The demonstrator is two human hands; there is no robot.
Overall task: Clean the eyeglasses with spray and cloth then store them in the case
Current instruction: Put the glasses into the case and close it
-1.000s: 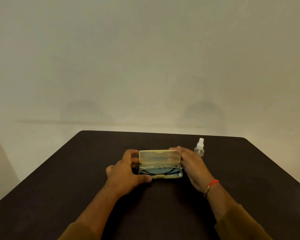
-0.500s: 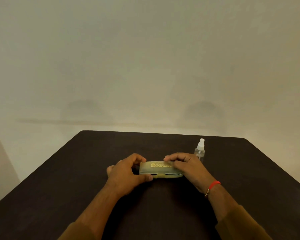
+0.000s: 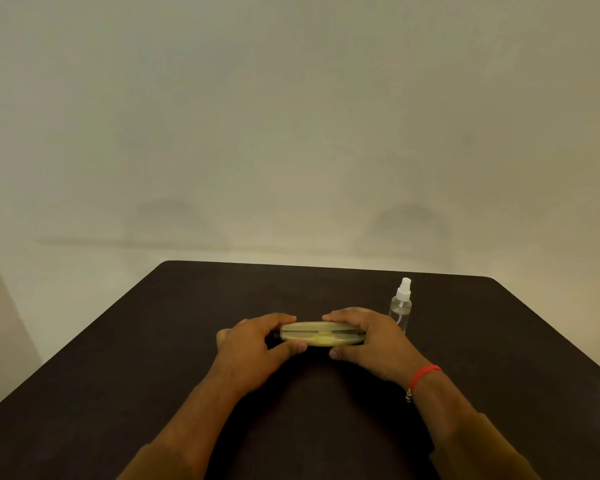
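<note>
— Where is the case?

— I am holding the yellow case (image 3: 323,336), lid down, low in the middle of the frame, over the dark table (image 3: 153,358). I cannot tell whether it is touching the table.

— And your hands?

— My left hand (image 3: 253,351) is gripping its left end, fingers curling over the far edge and thumb pressing the near one. My right hand (image 3: 374,344) is clamping the right end likewise.

— The spray?

— The spray bottle (image 3: 400,308) is standing upright just right of my right hand.
</note>
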